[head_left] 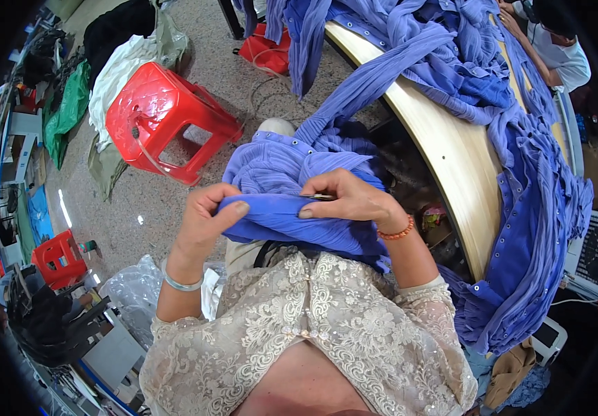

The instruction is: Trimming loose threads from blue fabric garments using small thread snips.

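Note:
A bluish-purple crinkled garment (278, 166) lies bunched over my lap, with small round metal snaps along one strip. My left hand (210, 218) pinches the left end of a smooth folded edge of it between thumb and fingers. At the right part of the same fold, my right hand (347, 201) is closed, holding a small slim metal tool (320, 197) between thumb and forefinger. The tool's kind is mostly hidden by the fingers. The right thumb rests against the cloth. A long strip of the garment runs up to the table at the right.
More purple garments (451, 76) are heaped on a pale wooden table (444, 149) and hang over its edge. A red plastic stool (167, 118) stands at the left, near white cloth (122, 62). Another person (562, 59) handles cloth at the far right. Clear plastic (133, 288) lies at lower left.

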